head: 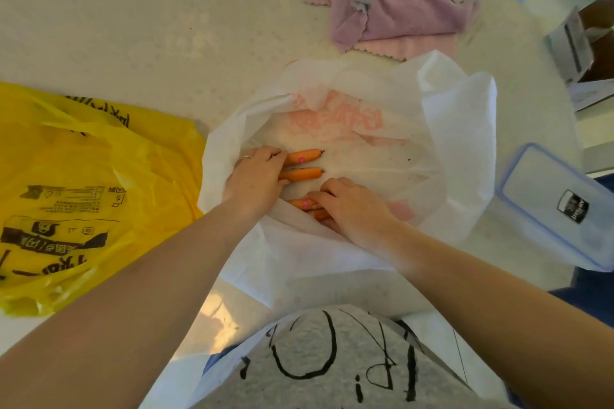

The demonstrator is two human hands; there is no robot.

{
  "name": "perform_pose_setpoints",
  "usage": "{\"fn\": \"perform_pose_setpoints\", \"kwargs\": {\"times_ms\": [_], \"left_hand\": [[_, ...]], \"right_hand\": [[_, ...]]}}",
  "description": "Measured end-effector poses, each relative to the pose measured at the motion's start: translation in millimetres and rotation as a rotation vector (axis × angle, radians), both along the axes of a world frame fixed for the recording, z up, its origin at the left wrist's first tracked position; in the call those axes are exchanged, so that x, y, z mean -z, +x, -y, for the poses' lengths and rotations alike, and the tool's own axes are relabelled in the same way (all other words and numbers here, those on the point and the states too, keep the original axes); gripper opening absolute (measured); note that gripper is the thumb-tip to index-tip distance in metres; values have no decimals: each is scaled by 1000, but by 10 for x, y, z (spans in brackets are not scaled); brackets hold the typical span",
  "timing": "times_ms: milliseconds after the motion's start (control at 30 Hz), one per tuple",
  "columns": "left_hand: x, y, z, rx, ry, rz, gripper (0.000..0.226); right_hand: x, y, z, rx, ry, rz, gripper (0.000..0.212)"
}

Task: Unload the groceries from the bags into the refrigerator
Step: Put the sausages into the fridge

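Both forearms are bare — no sleeves reach into view. The left hand [255, 176] wears a thin, pale metallic ring [247, 157] on one finger; the right hand [352, 206] shows no jewellery. Low in the view is a grey, speckled top [319, 365] — printed with large, thin black hand-drawn lettering.

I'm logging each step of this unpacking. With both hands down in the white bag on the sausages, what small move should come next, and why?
Probably lift them out: the left hand grips two orange wrapped sausages and the right hand grips others, all lying low inside the open white plastic bag.
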State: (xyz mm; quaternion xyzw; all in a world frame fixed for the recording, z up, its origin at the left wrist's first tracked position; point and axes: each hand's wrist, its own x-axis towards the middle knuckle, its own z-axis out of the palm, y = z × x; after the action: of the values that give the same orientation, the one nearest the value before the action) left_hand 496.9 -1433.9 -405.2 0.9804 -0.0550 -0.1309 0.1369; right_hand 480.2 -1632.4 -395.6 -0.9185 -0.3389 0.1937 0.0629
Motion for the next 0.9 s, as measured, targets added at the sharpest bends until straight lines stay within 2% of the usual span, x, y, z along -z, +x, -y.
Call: {"fn": "perform_pose_setpoints", "kwargs": {"times_ms": [133, 367, 567, 700, 800, 900], "left_hand": [[21, 8, -34, -3, -25, 6, 50], [43, 49, -49, -36, -59, 5, 42], [35, 108, -21, -28, -12, -50, 44], [-17, 205, 5, -75, -21, -156, 36], [-60, 228, 20, -67, -34, -188, 36], [-102, 225, 32, -78, -61, -170, 24]], "right_hand": [[-8, 109, 100, 34, -33, 0, 50], [-75, 422, 631, 262, -151, 58, 43], [-37, 425, 484, 150, -97, 37, 58], [-37, 470, 342, 123, -202, 33, 51], [-38, 488, 337, 194, -183, -42, 46], [-33, 475, 355, 232, -169, -82, 35]]}}
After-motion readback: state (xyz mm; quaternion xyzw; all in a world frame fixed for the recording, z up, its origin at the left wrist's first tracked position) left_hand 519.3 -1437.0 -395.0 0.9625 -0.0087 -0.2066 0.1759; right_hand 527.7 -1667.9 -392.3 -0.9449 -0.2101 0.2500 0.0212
